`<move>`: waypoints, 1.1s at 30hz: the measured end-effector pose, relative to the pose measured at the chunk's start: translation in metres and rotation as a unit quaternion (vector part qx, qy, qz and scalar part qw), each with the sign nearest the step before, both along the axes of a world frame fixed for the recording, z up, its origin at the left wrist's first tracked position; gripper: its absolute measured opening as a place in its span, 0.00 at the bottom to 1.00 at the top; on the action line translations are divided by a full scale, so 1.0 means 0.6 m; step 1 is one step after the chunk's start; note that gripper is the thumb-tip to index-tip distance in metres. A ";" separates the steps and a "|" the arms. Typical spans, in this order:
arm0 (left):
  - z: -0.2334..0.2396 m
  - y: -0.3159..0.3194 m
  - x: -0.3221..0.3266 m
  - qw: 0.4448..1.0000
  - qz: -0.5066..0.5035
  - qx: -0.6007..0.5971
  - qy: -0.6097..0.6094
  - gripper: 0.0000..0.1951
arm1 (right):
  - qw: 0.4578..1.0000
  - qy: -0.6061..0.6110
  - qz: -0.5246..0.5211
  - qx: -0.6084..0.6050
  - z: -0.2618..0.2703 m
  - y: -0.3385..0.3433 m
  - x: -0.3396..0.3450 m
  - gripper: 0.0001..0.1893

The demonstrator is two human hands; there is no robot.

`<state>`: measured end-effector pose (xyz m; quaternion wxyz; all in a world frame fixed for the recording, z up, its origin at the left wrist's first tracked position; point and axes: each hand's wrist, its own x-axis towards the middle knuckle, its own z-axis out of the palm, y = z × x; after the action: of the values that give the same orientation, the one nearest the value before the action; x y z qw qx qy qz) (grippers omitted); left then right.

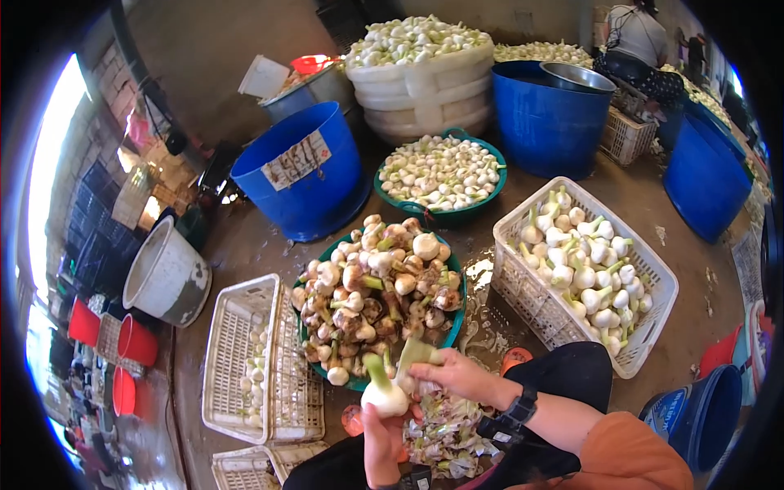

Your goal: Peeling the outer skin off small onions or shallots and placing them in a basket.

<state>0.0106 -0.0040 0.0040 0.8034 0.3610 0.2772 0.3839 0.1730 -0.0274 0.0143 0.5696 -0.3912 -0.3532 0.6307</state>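
A white garlic bulb [386,401] with a short green stem rests in my left hand [383,444], stem pointing up. My right hand [459,375] pinches a pale strip of garlic skin [415,356] beside the bulb. Whether that strip is still joined to the bulb, I cannot tell. Just beyond my hands, unpeeled garlic bulbs [376,288] with brown, dirty skins are heaped in a green basin [458,331]. Loose garlic peels [450,432] lie in a pile below my right forearm, between my legs.
At the right stands a white plastic crate [664,288] of cleaned garlic; another crate [239,291] at the left holds some bulbs. Behind are a green tub [499,184] of white bulbs, a blue bucket [294,190] and a large blue barrel [551,128]. A person [637,37] sits far right.
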 end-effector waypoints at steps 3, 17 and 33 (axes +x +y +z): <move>-0.019 0.018 -0.009 0.994 -0.019 -0.063 0.089 0.31 | 0.999 -0.009 -0.017 0.046 0.008 0.001 -0.014 0.11; -0.055 0.008 0.008 0.992 0.124 -0.020 0.029 0.21 | 0.983 0.111 -0.115 -0.090 -0.055 0.022 -0.028 0.11; -0.049 0.021 -0.041 0.960 0.207 -0.161 -0.100 0.17 | 0.792 -0.568 -0.020 0.224 -0.045 0.001 -0.040 0.18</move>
<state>-0.0138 0.0085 -0.0256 0.7777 0.1216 0.3221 0.5260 0.1487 -0.0270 -0.0125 0.3509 -0.5473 -0.7365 0.1866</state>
